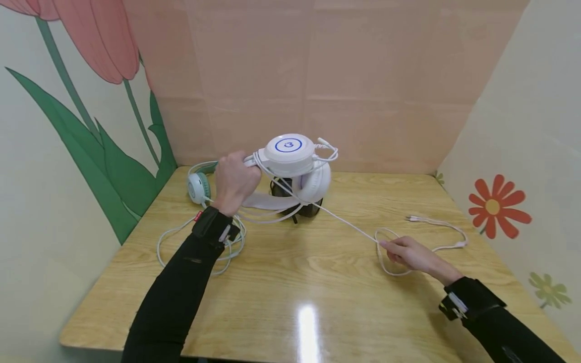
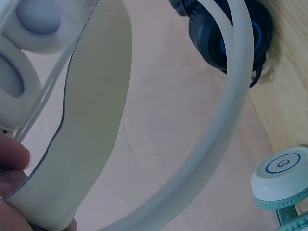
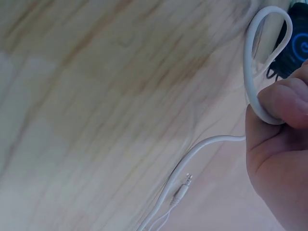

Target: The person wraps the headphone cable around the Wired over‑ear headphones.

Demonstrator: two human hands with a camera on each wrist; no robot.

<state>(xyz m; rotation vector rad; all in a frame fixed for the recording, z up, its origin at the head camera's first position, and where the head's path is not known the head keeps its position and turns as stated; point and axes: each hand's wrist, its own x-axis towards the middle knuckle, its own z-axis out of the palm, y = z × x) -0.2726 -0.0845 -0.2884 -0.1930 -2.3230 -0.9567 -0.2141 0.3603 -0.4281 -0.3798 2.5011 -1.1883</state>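
White over-ear headphones (image 1: 289, 157) hang above the table, ear cups pointing away from me. My left hand (image 1: 237, 182) grips them by the headband; in the left wrist view its fingers (image 2: 12, 156) curl round the wide inner band (image 2: 96, 115). Part of the white cable (image 1: 347, 223) wraps round the frame beside the upper ear cup. From there it runs taut to my right hand (image 1: 410, 253), which pinches it at the lower right. Past that hand the cable forms a loop on the table, and its split end with a plug (image 3: 180, 192) lies beyond.
White and green headphones (image 1: 198, 188) lie at the table's back left, with a loosely coiled white cable (image 1: 236, 252) in front. Black headphones (image 1: 310, 209) stand behind the held pair, partly hidden. A pink-covered wall (image 1: 363, 75) borders the wooden table (image 1: 272, 302) at the back.
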